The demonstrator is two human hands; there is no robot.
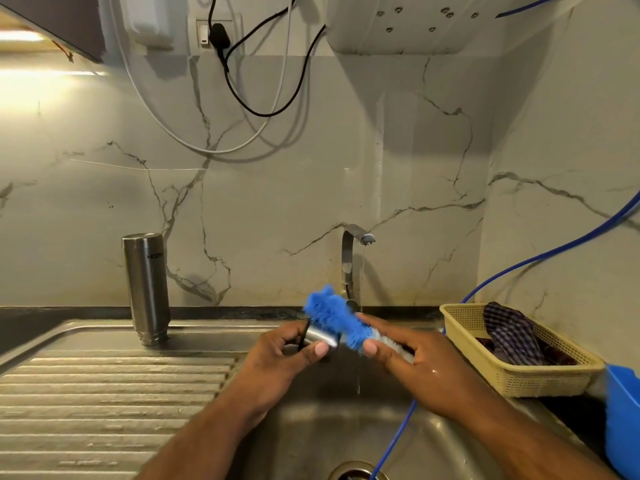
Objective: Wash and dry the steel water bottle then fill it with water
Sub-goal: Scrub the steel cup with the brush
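The steel water bottle [147, 289] stands upside down, mouth down, on the sink's draining board [104, 393] at the left. Over the sink basin [346, 427] my left hand [287, 355] grips the bottle's small steel cap [320, 336] with its black loop. My right hand [415, 362] holds the handle of a blue bottle brush [336, 315]; its bristles lie against the cap. A thin stream of water runs from the steel tap [351, 251] just behind the brush.
A beige plastic basket [540, 375] holding a checked cloth [512, 332] sits right of the basin. A blue hose [398, 441] runs down into the drain. A blue container [623, 417] stands at the far right. Cables hang on the marble wall.
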